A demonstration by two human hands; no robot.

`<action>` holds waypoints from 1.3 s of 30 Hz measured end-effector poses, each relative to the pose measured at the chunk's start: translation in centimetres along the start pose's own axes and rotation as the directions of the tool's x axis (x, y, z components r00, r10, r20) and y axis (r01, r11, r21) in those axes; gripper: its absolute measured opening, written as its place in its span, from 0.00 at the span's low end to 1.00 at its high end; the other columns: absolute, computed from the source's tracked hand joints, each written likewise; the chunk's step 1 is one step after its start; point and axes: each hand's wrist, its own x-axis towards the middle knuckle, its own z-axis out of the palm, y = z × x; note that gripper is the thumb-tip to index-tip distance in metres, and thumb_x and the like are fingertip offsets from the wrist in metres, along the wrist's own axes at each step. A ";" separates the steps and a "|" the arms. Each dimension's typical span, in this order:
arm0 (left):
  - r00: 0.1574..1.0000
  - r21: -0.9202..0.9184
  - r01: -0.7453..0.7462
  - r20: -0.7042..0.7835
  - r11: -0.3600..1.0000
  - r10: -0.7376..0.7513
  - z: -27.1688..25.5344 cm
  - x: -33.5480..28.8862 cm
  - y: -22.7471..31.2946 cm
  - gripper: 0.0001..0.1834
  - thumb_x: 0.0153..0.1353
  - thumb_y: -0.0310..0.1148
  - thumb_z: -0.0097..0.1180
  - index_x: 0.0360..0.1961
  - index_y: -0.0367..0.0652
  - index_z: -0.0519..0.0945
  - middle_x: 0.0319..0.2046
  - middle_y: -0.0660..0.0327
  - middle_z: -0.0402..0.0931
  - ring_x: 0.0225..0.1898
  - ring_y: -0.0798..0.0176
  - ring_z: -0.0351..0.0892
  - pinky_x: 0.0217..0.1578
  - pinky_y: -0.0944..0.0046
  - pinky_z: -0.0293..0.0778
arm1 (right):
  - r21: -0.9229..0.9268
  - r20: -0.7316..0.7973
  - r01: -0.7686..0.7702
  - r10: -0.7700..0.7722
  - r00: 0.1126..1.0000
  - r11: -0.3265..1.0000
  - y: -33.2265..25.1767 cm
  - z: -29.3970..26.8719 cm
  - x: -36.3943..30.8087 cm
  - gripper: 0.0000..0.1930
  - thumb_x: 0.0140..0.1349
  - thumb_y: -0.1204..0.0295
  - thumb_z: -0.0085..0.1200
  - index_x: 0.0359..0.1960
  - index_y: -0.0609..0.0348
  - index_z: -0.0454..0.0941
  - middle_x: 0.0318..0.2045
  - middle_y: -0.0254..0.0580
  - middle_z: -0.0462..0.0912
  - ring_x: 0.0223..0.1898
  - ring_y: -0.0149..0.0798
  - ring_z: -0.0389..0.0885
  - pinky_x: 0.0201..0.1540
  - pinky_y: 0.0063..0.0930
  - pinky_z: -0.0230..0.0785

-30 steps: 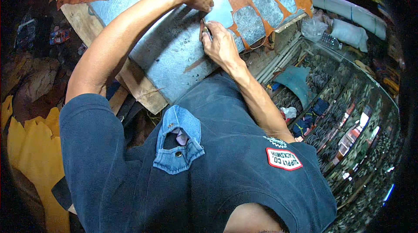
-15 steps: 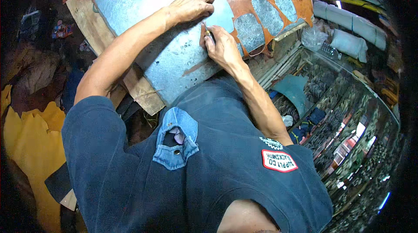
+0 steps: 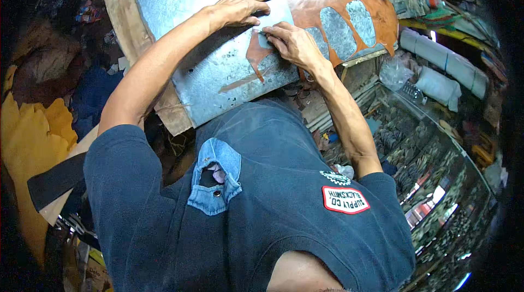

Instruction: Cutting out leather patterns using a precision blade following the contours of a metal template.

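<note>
Pieces of yellow, hide-like sheet material [image 3: 30,139] with ragged edges hang at far left, near a bundle of dark blue cloth [image 3: 95,98]. Below, a flat black strip [image 3: 57,180] crosses a pale beige strip [image 3: 55,208]. At right, a long white roll wrapped in plastic [image 3: 426,52] lies beside a shorter white plastic-wrapped bundle [image 3: 439,88] and a crumpled clear plastic bag [image 3: 396,73]. Nearer, a wide rack [image 3: 461,153] holds rows of small, dark grey-green pieces [image 3: 423,153], too blurred to identify.
</note>
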 end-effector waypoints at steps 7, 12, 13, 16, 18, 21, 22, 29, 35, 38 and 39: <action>0.997 -0.014 0.069 0.045 0.998 -0.068 -0.3 -0.1 0.4 0.26 0.52 0.42 0.67 0.53 0.56 0.77 0.70 0.67 0.57 0.73 0.45 0.48 0.69 0.34 0.49 | -0.013 0.016 0.050 -0.050 0.999 0.999 0.3 -0.1 0.4 0.12 0.63 0.68 0.53 0.47 0.50 0.82 0.38 0.46 0.82 0.37 0.55 0.82 0.39 0.44 0.77; 0.991 0.010 0.114 0.073 0.993 -0.115 -0.1 -0.2 0.8 0.28 0.52 0.41 0.67 0.56 0.56 0.75 0.72 0.68 0.54 0.74 0.46 0.46 0.68 0.33 0.50 | -0.064 0.056 -0.013 0.017 0.998 0.998 -0.2 -0.7 0.5 0.12 0.64 0.67 0.53 0.47 0.46 0.82 0.42 0.45 0.81 0.38 0.55 0.83 0.40 0.45 0.77; 0.988 0.013 0.129 0.085 0.992 -0.130 -0.1 -0.2 1.0 0.29 0.52 0.40 0.67 0.57 0.56 0.74 0.72 0.69 0.54 0.74 0.46 0.46 0.68 0.33 0.50 | -0.060 0.058 -0.010 0.014 0.998 0.998 -0.1 -0.8 0.5 0.12 0.64 0.67 0.53 0.47 0.46 0.82 0.42 0.45 0.81 0.38 0.55 0.83 0.40 0.45 0.77; 0.985 0.020 0.141 0.097 0.990 -0.143 -0.3 -0.2 1.2 0.30 0.52 0.39 0.68 0.58 0.55 0.73 0.72 0.70 0.53 0.74 0.47 0.46 0.68 0.32 0.50 | -0.072 0.070 -0.010 0.015 0.997 0.997 0.1 -0.8 0.6 0.12 0.64 0.67 0.52 0.47 0.45 0.82 0.43 0.44 0.80 0.39 0.55 0.83 0.41 0.46 0.77; 0.982 0.020 0.152 0.111 0.988 -0.154 -0.5 -0.1 1.4 0.30 0.52 0.39 0.68 0.58 0.55 0.73 0.72 0.70 0.52 0.74 0.48 0.46 0.68 0.32 0.50 | -0.069 0.069 -0.007 0.011 0.998 0.998 0.2 -0.9 0.7 0.12 0.63 0.67 0.52 0.47 0.45 0.82 0.43 0.43 0.81 0.39 0.55 0.83 0.42 0.45 0.77; 0.978 0.028 0.161 0.130 0.986 -0.164 -0.9 -0.1 1.6 0.31 0.52 0.39 0.68 0.59 0.55 0.73 0.72 0.70 0.52 0.74 0.48 0.45 0.68 0.32 0.50 | -0.097 0.070 -0.001 0.008 0.997 0.995 0.1 -1.0 0.7 0.10 0.64 0.69 0.53 0.46 0.49 0.81 0.43 0.41 0.81 0.40 0.53 0.83 0.41 0.43 0.77; 0.977 0.036 0.161 0.135 0.986 -0.164 -0.9 -0.1 1.6 0.31 0.52 0.39 0.68 0.59 0.55 0.72 0.72 0.70 0.52 0.74 0.48 0.45 0.68 0.32 0.50 | -0.094 0.071 -0.003 0.009 0.997 0.996 0.3 -1.0 0.7 0.10 0.64 0.69 0.53 0.46 0.49 0.81 0.43 0.41 0.81 0.40 0.53 0.83 0.41 0.43 0.77; 0.983 0.028 0.141 0.116 0.990 -0.143 -0.2 -0.2 1.0 0.30 0.53 0.39 0.67 0.58 0.55 0.73 0.72 0.70 0.52 0.74 0.48 0.44 0.68 0.31 0.50 | -0.041 0.060 -0.018 0.020 0.998 0.999 0.3 -1.1 0.7 0.11 0.61 0.71 0.51 0.44 0.50 0.82 0.44 0.41 0.82 0.42 0.53 0.82 0.44 0.44 0.76; 0.986 0.035 0.114 0.117 0.993 -0.118 -0.3 0.0 1.1 0.29 0.54 0.40 0.67 0.58 0.56 0.72 0.72 0.69 0.53 0.74 0.46 0.45 0.67 0.31 0.50 | -0.042 0.046 -0.063 0.065 0.997 0.997 -0.6 -0.8 0.2 0.11 0.62 0.71 0.49 0.43 0.56 0.81 0.44 0.45 0.82 0.42 0.56 0.82 0.45 0.46 0.75; 0.982 0.058 0.112 0.144 0.992 -0.119 -0.3 0.0 1.0 0.29 0.55 0.41 0.66 0.59 0.57 0.71 0.72 0.69 0.53 0.74 0.45 0.44 0.67 0.31 0.49 | -0.003 0.017 -0.135 0.135 0.991 0.991 -1.4 0.6 -0.4 0.11 0.62 0.70 0.49 0.42 0.61 0.81 0.46 0.51 0.80 0.43 0.59 0.81 0.47 0.48 0.74; 0.981 0.053 0.117 0.149 0.992 -0.124 -0.4 0.0 1.0 0.30 0.55 0.41 0.66 0.59 0.58 0.71 0.72 0.69 0.53 0.74 0.45 0.44 0.67 0.30 0.49 | 0.024 -0.005 -0.181 0.181 0.983 0.983 -1.7 1.3 -0.7 0.12 0.62 0.69 0.50 0.41 0.63 0.80 0.48 0.55 0.79 0.44 0.60 0.80 0.48 0.49 0.74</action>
